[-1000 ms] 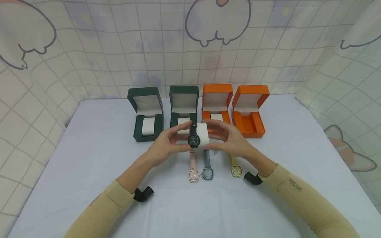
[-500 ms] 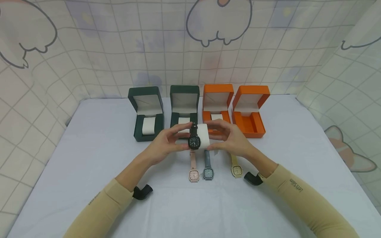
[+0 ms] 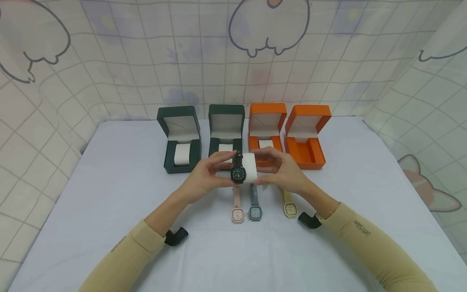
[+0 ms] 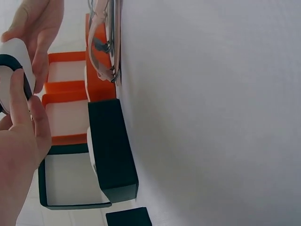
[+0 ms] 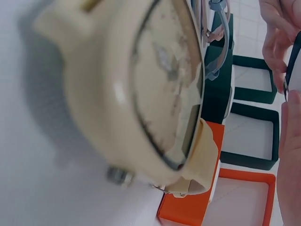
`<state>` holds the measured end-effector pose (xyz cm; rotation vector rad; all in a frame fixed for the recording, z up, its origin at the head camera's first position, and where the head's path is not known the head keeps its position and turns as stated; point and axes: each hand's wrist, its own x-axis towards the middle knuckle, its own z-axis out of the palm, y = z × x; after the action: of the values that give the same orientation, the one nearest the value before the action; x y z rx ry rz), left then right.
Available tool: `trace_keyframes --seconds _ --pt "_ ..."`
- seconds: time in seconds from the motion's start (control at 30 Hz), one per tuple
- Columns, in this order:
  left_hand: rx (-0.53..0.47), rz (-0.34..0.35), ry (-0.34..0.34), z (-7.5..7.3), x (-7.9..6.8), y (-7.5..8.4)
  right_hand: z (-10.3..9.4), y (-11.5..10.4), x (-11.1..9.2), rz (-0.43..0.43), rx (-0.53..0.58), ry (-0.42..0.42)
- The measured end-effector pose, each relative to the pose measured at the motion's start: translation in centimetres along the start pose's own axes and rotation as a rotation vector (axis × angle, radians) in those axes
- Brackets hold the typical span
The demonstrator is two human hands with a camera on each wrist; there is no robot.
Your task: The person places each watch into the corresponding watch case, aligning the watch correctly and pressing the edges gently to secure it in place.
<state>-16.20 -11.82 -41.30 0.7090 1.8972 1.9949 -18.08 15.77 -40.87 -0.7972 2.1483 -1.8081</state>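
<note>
A black watch (image 3: pixel 238 174) with a dark strap is held up over the table, dial facing me. Its strap goes around the left end of a white watch cushion (image 3: pixel 250 167); the left wrist view shows the dark band (image 4: pixel 10 60) looped round it. My left hand (image 3: pixel 207 172) pinches the watch between thumb and fingers. From the other side my right hand (image 3: pixel 279 168) grips the cushion's right end. Below the hands lie a pink watch (image 3: pixel 238 215), a blue watch (image 3: pixel 255 211) and a yellow watch (image 3: pixel 290 209); their strap ends are partly hidden.
Two green boxes, left (image 3: pixel 168 160) and right (image 3: pixel 226 108), stand with lids raised behind the hands. Beside them are two orange boxes, left (image 3: pixel 267 108) and right (image 3: pixel 311 165). The rightmost holds no cushion; the others each have a white one. A white cloth (image 3: pixel 120 174) covers the table.
</note>
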Motion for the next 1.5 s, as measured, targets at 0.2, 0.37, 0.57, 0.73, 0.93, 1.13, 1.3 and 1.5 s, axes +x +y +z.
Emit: trace_keyframes --seconds 0.2,0.37,0.57,0.73,0.93,1.13,1.3,1.5 --pt "0.071 0.026 0.024 0.3 0.2 -0.1 -0.1 0.1 0.0 -0.005 -0.012 0.003" --pt "0.151 0.052 0.046 0.7 0.3 0.3 -0.1 0.1 -0.3 -0.018 -0.008 0.015" --pt "0.178 0.049 0.074 1.0 0.2 0.5 -0.2 0.3 -0.3 -0.068 0.000 0.016" --pt "0.184 0.042 0.091 1.1 0.2 0.5 -0.1 0.5 -0.2 -0.080 -0.009 0.014" --pt "0.185 0.038 0.095 1.1 0.1 0.5 0.2 0.4 -0.3 -0.090 -0.010 0.026" --pt "0.179 0.029 0.097 1.2 0.0 0.6 0.5 0.3 -0.2 -0.107 0.001 0.028" --pt "0.202 -0.002 0.079 1.4 0.1 0.9 0.5 0.4 -0.3 -0.108 -0.026 0.038" --pt "0.253 -0.027 0.054 1.6 0.2 1.1 0.4 0.5 -0.4 -0.123 -0.030 0.027"
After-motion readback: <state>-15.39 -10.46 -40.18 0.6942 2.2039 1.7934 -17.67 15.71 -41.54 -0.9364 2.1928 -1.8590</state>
